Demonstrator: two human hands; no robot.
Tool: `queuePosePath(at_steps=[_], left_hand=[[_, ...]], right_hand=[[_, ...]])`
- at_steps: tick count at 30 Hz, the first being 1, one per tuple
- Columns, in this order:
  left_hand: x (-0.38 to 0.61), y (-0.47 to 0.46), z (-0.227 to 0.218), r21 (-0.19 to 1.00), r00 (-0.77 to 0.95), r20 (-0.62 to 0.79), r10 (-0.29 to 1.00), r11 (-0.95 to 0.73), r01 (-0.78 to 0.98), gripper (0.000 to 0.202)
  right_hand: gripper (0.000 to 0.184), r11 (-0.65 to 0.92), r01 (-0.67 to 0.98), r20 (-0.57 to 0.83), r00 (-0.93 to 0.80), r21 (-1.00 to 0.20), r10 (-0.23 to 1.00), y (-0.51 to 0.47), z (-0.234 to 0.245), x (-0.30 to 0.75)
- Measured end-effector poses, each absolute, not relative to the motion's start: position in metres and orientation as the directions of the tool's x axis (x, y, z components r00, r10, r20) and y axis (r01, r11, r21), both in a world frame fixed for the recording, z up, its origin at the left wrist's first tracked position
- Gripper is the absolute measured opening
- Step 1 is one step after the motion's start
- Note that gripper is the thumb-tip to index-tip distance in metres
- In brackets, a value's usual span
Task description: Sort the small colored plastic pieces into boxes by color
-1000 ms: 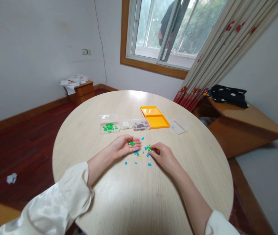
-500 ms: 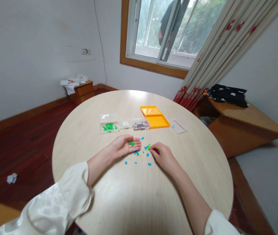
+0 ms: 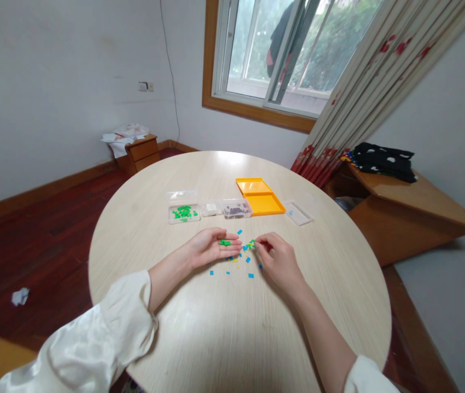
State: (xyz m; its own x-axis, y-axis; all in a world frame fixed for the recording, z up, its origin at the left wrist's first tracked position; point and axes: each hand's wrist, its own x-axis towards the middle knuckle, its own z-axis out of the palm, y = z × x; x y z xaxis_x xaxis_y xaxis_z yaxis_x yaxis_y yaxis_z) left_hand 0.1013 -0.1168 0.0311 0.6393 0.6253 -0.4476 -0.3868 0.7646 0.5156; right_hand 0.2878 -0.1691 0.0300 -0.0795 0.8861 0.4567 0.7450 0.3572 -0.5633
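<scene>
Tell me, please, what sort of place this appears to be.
Probably a room in a home, though I can't be certain: a red-patterned curtain hangs by the window, papers lie on a small wooden cabinet, and there is a round table.

Daylight comes through the window, its panes pale and hazy, and throws a white glare on the far edge of the counter. The floor is dim, with soft shadow beside the right forearm. Wide-angle distortion stretches the outer edges; small blue pieces lack fine detail.
</scene>
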Motion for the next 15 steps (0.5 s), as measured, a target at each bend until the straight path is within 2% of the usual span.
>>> queuePosePath(at_steps=[6,11,13,15], left_hand=[[0.106,-0.12,0.025,0.43,0.73,-0.426,0.534,0.83,-0.355,0.021],[0.105,-0.119,0.032,0.383,0.735,-0.428,0.526,0.842,-0.379,0.026],[0.1,-0.115,0.04,0.374,0.685,-0.461,0.564,0.824,-0.426,0.03],[0.092,-0.109,0.05,0.391,0.571,-0.493,0.656,0.754,-0.528,0.033]], right_hand=[[0.011,0.513,0.602,0.558,-0.132,-0.612,0.82,-0.177,0.039,0.261],[0.016,0.502,0.592,0.569,-0.089,-0.63,0.818,-0.176,0.036,0.263],[0.017,0.485,0.605,0.576,-0.054,-0.631,0.816,-0.176,0.036,0.267],[0.017,0.482,0.613,0.587,-0.037,-0.626,0.809,-0.175,0.036,0.271]])
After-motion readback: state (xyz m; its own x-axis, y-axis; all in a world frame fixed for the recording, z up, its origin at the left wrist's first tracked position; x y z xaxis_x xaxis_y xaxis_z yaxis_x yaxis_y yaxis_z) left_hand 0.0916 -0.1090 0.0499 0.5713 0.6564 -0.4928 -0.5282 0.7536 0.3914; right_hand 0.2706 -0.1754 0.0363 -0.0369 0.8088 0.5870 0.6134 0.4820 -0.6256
